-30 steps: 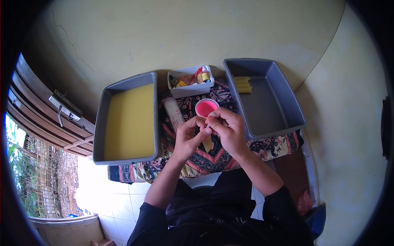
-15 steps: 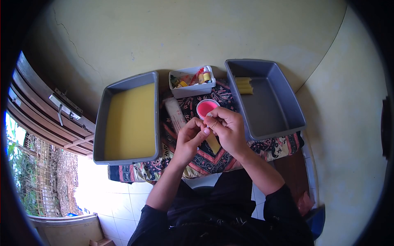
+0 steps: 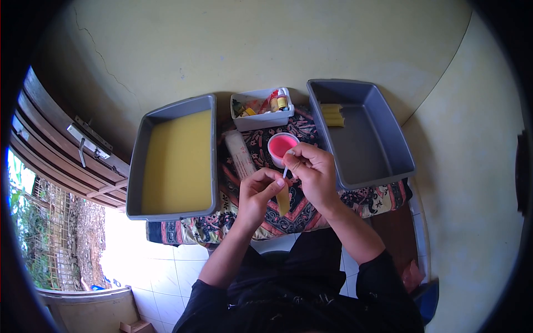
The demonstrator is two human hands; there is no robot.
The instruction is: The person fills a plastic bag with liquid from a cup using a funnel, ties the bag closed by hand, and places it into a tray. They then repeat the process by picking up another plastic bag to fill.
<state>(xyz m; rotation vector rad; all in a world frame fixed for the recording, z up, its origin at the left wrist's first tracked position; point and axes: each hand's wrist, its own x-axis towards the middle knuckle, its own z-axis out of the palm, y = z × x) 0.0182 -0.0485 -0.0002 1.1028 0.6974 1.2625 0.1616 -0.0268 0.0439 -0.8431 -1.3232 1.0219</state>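
Between the fingertips of my left hand [image 3: 259, 195] is the top end of a yellow tube-like packet [image 3: 283, 202], which hangs down over the patterned cloth. My right hand [image 3: 314, 173] pinches a thin white strip [image 3: 285, 172] that runs down to the packet's top by my left fingertips. Just behind my right fingers stands a white tub [image 3: 280, 141] with pink contents. A clear plastic packet [image 3: 239, 154] lies on the cloth behind my left hand.
A grey tray [image 3: 213, 161] with a yellow sheet or liquid stands left. The right grey tray [image 3: 361, 150] holds several yellow tubes [image 3: 332, 115]. Between them at the back sits a white basket [image 3: 261, 121] with small bottles. A wooden door [image 3: 61, 150] is at far left.
My hands have moved apart, the right one slightly up and right. The white strip now shows between them. The yellow packet hangs more upright, a little farther left.
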